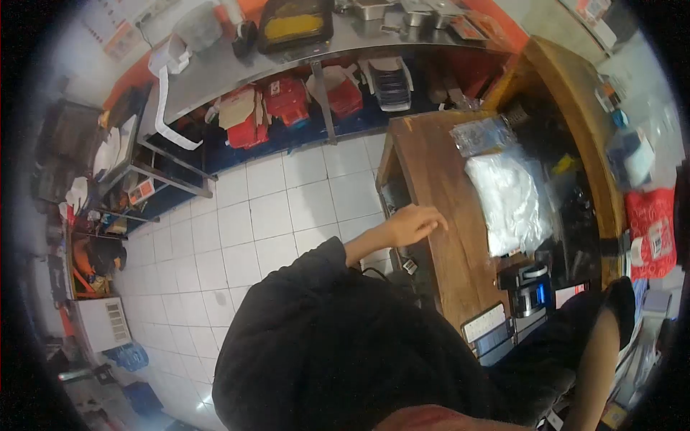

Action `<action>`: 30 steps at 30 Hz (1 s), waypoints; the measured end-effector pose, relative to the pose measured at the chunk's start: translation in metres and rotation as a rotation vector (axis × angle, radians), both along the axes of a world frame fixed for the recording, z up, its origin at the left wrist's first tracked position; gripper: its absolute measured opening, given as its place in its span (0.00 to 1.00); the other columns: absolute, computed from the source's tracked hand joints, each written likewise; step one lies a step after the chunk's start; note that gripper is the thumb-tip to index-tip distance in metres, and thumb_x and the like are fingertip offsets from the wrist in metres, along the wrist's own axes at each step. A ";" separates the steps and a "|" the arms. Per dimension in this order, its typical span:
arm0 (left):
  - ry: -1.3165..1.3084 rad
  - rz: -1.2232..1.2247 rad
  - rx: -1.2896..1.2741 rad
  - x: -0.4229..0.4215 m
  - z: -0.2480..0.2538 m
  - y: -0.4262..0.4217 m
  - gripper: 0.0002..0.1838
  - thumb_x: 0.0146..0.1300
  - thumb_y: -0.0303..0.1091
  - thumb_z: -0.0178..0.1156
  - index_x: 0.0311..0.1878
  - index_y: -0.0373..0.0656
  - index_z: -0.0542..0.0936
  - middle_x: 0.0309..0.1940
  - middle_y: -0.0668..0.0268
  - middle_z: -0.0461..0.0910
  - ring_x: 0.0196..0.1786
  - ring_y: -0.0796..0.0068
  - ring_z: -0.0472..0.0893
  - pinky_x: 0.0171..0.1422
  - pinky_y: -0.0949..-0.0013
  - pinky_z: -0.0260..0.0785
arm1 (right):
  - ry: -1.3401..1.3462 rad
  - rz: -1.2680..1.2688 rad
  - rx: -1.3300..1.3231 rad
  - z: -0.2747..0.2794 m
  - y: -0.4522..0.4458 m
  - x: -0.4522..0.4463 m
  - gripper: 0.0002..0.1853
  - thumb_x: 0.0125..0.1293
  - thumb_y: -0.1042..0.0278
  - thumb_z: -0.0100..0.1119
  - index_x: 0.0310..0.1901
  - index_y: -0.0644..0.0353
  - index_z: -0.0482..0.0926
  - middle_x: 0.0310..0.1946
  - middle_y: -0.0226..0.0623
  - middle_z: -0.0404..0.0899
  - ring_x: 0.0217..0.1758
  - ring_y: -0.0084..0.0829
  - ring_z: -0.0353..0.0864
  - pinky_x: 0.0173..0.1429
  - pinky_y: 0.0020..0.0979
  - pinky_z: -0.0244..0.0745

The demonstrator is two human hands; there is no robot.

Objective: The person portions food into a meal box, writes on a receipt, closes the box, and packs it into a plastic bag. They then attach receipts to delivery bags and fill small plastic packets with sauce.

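My left hand (417,224) hangs over the near edge of the wooden counter (449,208), its fingers loosely bent and slightly apart, with nothing visible in it. Beyond the hand lies a pile of clear plastic bags (507,201). A small black device with a blue light (532,294) stands nearer to me, beside several phones or tablets (485,327). My right arm bends at the elbow on the right side, and its bare forearm runs down out of the frame. The right hand itself is outside the picture.
A steel table (287,65) at the back carries a dark tray (295,25) with something yellow, and metal containers. Folded red cartons (287,100) sit on its lower shelf. A red package (650,233) and a bottle (631,154) are at right. White tiles cover the floor.
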State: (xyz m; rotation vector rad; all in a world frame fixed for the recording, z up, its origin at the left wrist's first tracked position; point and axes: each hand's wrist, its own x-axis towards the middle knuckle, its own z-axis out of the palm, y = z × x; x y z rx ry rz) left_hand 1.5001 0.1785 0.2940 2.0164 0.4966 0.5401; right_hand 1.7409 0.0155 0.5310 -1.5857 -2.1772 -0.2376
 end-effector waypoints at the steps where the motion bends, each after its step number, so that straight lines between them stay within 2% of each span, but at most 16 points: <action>1: -0.006 0.007 -0.012 -0.010 0.002 0.011 0.11 0.66 0.32 0.46 0.43 0.44 0.78 0.39 0.62 0.77 0.45 0.60 0.76 0.50 0.58 0.65 | -0.017 0.077 -0.025 0.004 0.026 -0.013 0.09 0.62 0.72 0.48 0.42 0.65 0.75 0.35 0.50 0.75 0.41 0.46 0.74 0.46 0.44 0.67; 7: -0.076 0.040 -0.008 -0.046 -0.005 0.094 0.11 0.67 0.32 0.46 0.43 0.43 0.78 0.38 0.62 0.77 0.44 0.63 0.76 0.48 0.60 0.66 | -0.127 0.551 -0.112 0.027 0.185 -0.079 0.10 0.62 0.73 0.48 0.42 0.65 0.75 0.35 0.49 0.75 0.42 0.45 0.74 0.46 0.44 0.67; 9: -0.071 0.033 -0.161 -0.059 -0.008 0.131 0.10 0.67 0.30 0.47 0.44 0.42 0.77 0.38 0.62 0.77 0.44 0.66 0.76 0.48 0.63 0.67 | -0.167 0.678 -0.131 0.031 0.234 -0.098 0.10 0.62 0.73 0.48 0.42 0.65 0.74 0.35 0.49 0.75 0.42 0.45 0.74 0.46 0.43 0.68; 10: -0.070 0.032 -0.156 -0.065 -0.012 0.152 0.10 0.67 0.30 0.47 0.44 0.42 0.77 0.38 0.62 0.77 0.44 0.66 0.76 0.48 0.63 0.67 | -0.184 0.733 -0.131 0.032 0.256 -0.104 0.10 0.62 0.73 0.48 0.42 0.65 0.74 0.35 0.49 0.75 0.42 0.45 0.74 0.46 0.43 0.68; 12: -0.104 0.157 -0.089 -0.079 -0.021 0.192 0.09 0.67 0.29 0.48 0.44 0.41 0.77 0.40 0.62 0.78 0.46 0.68 0.77 0.51 0.66 0.68 | -0.211 0.841 -0.139 0.033 0.303 -0.115 0.10 0.62 0.73 0.48 0.43 0.65 0.74 0.35 0.48 0.75 0.42 0.44 0.74 0.47 0.43 0.68; 13: -0.098 0.160 -0.182 -0.090 -0.020 0.215 0.10 0.68 0.30 0.48 0.45 0.41 0.77 0.42 0.61 0.78 0.48 0.68 0.77 0.55 0.66 0.67 | -0.225 0.893 -0.143 0.034 0.326 -0.122 0.10 0.62 0.73 0.48 0.43 0.65 0.74 0.35 0.48 0.75 0.42 0.44 0.74 0.47 0.43 0.68; 14: -0.095 0.168 -0.178 -0.099 -0.020 0.234 0.10 0.68 0.30 0.48 0.45 0.41 0.77 0.42 0.61 0.78 0.48 0.68 0.77 0.55 0.66 0.67 | -0.239 0.938 -0.139 0.036 0.349 -0.125 0.10 0.62 0.73 0.48 0.43 0.64 0.74 0.35 0.48 0.75 0.42 0.44 0.74 0.47 0.43 0.68; 15: -0.079 0.283 -0.203 -0.109 -0.024 0.252 0.10 0.68 0.30 0.48 0.46 0.40 0.77 0.43 0.61 0.78 0.49 0.68 0.77 0.56 0.66 0.67 | -0.244 0.980 -0.140 0.037 0.370 -0.131 0.10 0.62 0.73 0.48 0.43 0.64 0.74 0.36 0.48 0.75 0.42 0.44 0.74 0.47 0.42 0.68; 16: -0.066 0.405 -0.229 -0.119 -0.018 0.267 0.10 0.68 0.30 0.48 0.46 0.40 0.77 0.43 0.61 0.78 0.50 0.68 0.77 0.57 0.66 0.66 | -0.249 1.017 -0.140 0.038 0.392 -0.135 0.10 0.62 0.73 0.48 0.43 0.64 0.74 0.36 0.48 0.75 0.42 0.44 0.74 0.47 0.42 0.68; 18: -0.057 0.458 -0.174 -0.143 -0.006 0.299 0.11 0.68 0.30 0.48 0.47 0.39 0.77 0.43 0.61 0.78 0.50 0.69 0.76 0.57 0.67 0.66 | -0.257 1.084 -0.128 0.041 0.436 -0.145 0.10 0.62 0.73 0.48 0.43 0.64 0.74 0.36 0.48 0.75 0.42 0.43 0.74 0.47 0.42 0.68; 20: -0.037 0.631 -0.207 -0.161 -0.004 0.320 0.11 0.68 0.30 0.48 0.47 0.38 0.77 0.42 0.61 0.78 0.48 0.70 0.76 0.56 0.68 0.65 | -0.261 1.130 -0.127 0.043 0.482 -0.152 0.10 0.62 0.73 0.48 0.44 0.64 0.74 0.36 0.47 0.75 0.42 0.43 0.74 0.47 0.42 0.68; 22: -0.111 0.681 -0.239 -0.178 -0.021 0.341 0.11 0.68 0.31 0.48 0.47 0.37 0.77 0.42 0.62 0.79 0.47 0.71 0.77 0.56 0.68 0.65 | -0.281 1.174 -0.144 0.044 0.518 -0.162 0.10 0.62 0.73 0.48 0.44 0.64 0.74 0.36 0.47 0.75 0.42 0.43 0.74 0.47 0.42 0.68; 24: -0.055 0.774 -0.284 -0.193 -0.027 0.364 0.10 0.67 0.29 0.48 0.48 0.39 0.77 0.43 0.63 0.80 0.49 0.70 0.78 0.54 0.67 0.68 | -0.291 1.205 -0.145 0.045 0.556 -0.172 0.10 0.62 0.74 0.48 0.44 0.64 0.74 0.36 0.47 0.75 0.42 0.43 0.74 0.47 0.41 0.68; 28: -0.094 0.769 -0.284 -0.209 -0.036 0.425 0.11 0.68 0.27 0.47 0.48 0.39 0.77 0.43 0.64 0.80 0.48 0.71 0.78 0.53 0.69 0.68 | -0.271 1.216 -0.161 0.039 0.621 -0.185 0.11 0.62 0.74 0.48 0.44 0.64 0.74 0.36 0.46 0.75 0.42 0.42 0.74 0.48 0.41 0.68; 30: -0.092 0.739 -0.281 -0.213 -0.031 0.467 0.11 0.68 0.28 0.47 0.48 0.38 0.77 0.44 0.64 0.79 0.48 0.72 0.77 0.57 0.67 0.66 | -0.264 1.203 -0.151 0.038 0.653 -0.189 0.11 0.62 0.74 0.48 0.45 0.64 0.74 0.36 0.46 0.75 0.42 0.42 0.74 0.48 0.41 0.68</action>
